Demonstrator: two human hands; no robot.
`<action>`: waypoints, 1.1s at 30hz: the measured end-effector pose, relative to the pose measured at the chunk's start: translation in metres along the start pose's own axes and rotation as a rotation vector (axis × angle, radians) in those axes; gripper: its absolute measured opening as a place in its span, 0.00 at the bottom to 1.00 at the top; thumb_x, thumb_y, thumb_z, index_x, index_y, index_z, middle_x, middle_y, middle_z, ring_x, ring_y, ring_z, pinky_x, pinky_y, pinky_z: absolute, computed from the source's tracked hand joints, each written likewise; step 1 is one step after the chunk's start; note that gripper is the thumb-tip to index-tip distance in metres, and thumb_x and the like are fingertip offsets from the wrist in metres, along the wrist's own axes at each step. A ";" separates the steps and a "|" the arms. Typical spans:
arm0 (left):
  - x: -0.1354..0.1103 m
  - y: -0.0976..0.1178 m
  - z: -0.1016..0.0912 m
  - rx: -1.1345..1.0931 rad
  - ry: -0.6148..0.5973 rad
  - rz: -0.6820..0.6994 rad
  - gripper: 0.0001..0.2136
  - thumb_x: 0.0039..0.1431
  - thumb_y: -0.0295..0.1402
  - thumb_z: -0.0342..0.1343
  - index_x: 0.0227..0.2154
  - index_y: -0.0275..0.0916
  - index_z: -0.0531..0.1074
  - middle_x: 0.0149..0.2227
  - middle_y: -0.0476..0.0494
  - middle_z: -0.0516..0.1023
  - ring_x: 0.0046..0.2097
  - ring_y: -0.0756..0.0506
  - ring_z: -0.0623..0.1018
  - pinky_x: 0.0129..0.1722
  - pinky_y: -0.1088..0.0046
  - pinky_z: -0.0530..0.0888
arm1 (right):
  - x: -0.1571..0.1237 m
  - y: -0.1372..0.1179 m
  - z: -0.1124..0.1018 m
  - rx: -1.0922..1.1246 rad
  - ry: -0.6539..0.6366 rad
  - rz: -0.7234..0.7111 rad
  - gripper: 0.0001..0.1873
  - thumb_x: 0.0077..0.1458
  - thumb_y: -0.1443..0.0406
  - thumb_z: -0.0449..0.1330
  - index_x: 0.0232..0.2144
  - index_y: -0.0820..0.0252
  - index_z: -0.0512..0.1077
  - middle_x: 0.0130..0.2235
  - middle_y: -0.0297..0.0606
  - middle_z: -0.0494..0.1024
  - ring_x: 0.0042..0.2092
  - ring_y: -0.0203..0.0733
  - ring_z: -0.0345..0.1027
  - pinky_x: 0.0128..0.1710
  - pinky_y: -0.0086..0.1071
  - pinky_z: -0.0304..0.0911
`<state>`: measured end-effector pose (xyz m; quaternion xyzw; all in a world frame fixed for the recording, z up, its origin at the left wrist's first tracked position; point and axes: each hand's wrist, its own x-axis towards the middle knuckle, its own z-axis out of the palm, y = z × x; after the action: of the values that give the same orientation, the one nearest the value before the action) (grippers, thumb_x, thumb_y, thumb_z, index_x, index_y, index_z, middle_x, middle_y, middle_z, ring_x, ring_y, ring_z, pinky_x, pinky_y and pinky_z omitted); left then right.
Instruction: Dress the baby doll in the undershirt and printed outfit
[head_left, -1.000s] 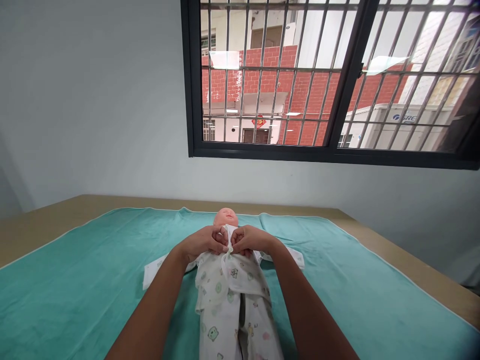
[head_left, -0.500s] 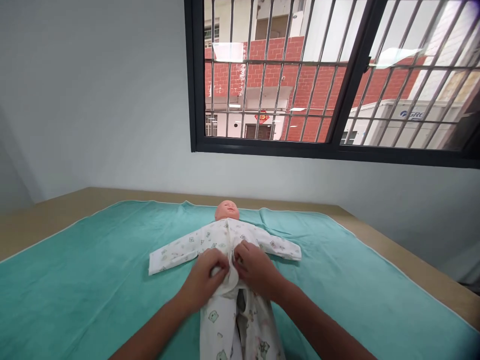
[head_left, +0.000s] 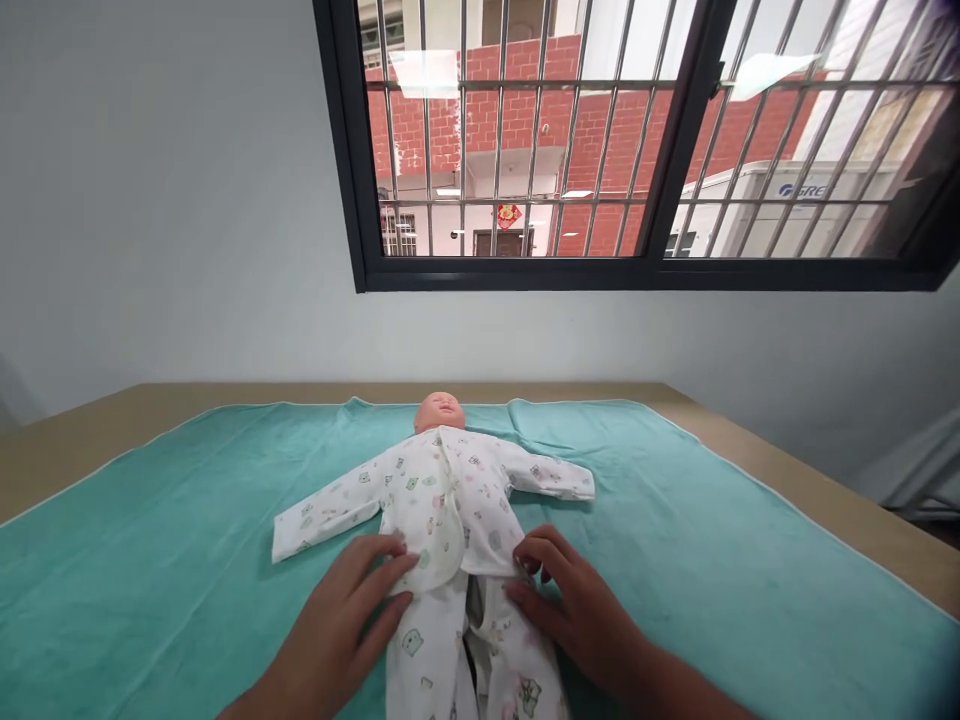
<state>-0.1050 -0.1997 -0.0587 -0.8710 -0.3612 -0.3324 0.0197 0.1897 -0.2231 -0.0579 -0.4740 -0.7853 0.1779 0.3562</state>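
Note:
A baby doll lies on its back, its head toward the wall, in a white printed long-sleeved top and matching trousers. The top's front panels meet along the middle, and both sleeves stretch out sideways. My left hand rests at the left side of the hem, thumb and fingers apart, fingertips on the cloth. On the other side, my right hand touches the hem and trouser waist with loosely bent fingers, thumb apart from them. A dark gap shows between the trouser legs.
A teal blanket with a pale edge lies under the doll on a wooden tabletop. Behind the table stands a grey-white wall with a dark-framed, barred window.
Both hands have moved apart from the top's middle front to its two lower sides, and their pinched fingers have loosened. The front panels now lie flatter. The camera view has shifted slightly.

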 end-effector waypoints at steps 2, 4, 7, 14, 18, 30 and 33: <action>-0.002 -0.003 0.000 0.102 0.002 0.067 0.18 0.62 0.27 0.50 0.54 0.45 0.66 0.50 0.39 0.70 0.51 0.44 0.72 0.47 0.69 0.74 | 0.000 0.005 0.002 -0.054 0.021 -0.052 0.13 0.62 0.64 0.53 0.50 0.52 0.63 0.44 0.39 0.69 0.40 0.38 0.67 0.41 0.34 0.67; -0.003 -0.002 0.002 0.177 0.020 0.106 0.20 0.61 0.24 0.48 0.55 0.44 0.65 0.48 0.38 0.71 0.49 0.44 0.73 0.45 0.68 0.75 | 0.002 0.007 0.004 -0.104 0.049 -0.128 0.18 0.63 0.68 0.50 0.54 0.51 0.61 0.45 0.41 0.69 0.41 0.40 0.68 0.41 0.34 0.67; -0.002 0.000 0.004 0.189 0.086 0.113 0.18 0.60 0.23 0.47 0.52 0.41 0.68 0.43 0.39 0.72 0.43 0.45 0.74 0.39 0.72 0.75 | 0.004 0.008 0.006 -0.117 0.082 -0.225 0.20 0.60 0.73 0.48 0.53 0.51 0.64 0.43 0.42 0.70 0.41 0.40 0.68 0.40 0.33 0.67; -0.005 0.010 -0.007 0.022 0.195 0.005 0.11 0.60 0.24 0.47 0.41 0.43 0.69 0.38 0.43 0.72 0.38 0.49 0.75 0.35 0.77 0.74 | 0.005 0.009 -0.008 -0.011 0.196 -0.222 0.10 0.57 0.75 0.49 0.34 0.55 0.64 0.32 0.37 0.66 0.31 0.38 0.60 0.30 0.31 0.60; -0.005 0.015 -0.011 -0.033 0.195 0.016 0.11 0.59 0.23 0.47 0.39 0.44 0.70 0.37 0.43 0.73 0.37 0.48 0.76 0.33 0.76 0.73 | 0.002 0.010 -0.011 0.002 0.161 -0.226 0.09 0.56 0.74 0.48 0.32 0.55 0.61 0.31 0.36 0.65 0.30 0.38 0.57 0.28 0.32 0.55; -0.003 0.012 -0.011 -0.197 0.121 -0.108 0.06 0.56 0.26 0.46 0.28 0.43 0.66 0.27 0.50 0.70 0.28 0.50 0.72 0.27 0.77 0.68 | 0.003 0.013 -0.020 -0.073 -0.042 -0.202 0.11 0.48 0.76 0.49 0.30 0.55 0.60 0.31 0.34 0.66 0.29 0.38 0.56 0.29 0.31 0.51; -0.005 0.009 -0.008 -0.182 0.018 -0.125 0.07 0.55 0.27 0.46 0.23 0.42 0.62 0.23 0.52 0.67 0.24 0.51 0.69 0.24 0.77 0.65 | 0.003 0.010 -0.018 -0.097 -0.128 -0.183 0.13 0.47 0.76 0.50 0.32 0.54 0.63 0.34 0.34 0.68 0.31 0.38 0.60 0.31 0.30 0.54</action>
<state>-0.1069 -0.2115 -0.0533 -0.8419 -0.3828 -0.3723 -0.0772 0.2081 -0.2166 -0.0509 -0.4047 -0.8542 0.1360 0.2968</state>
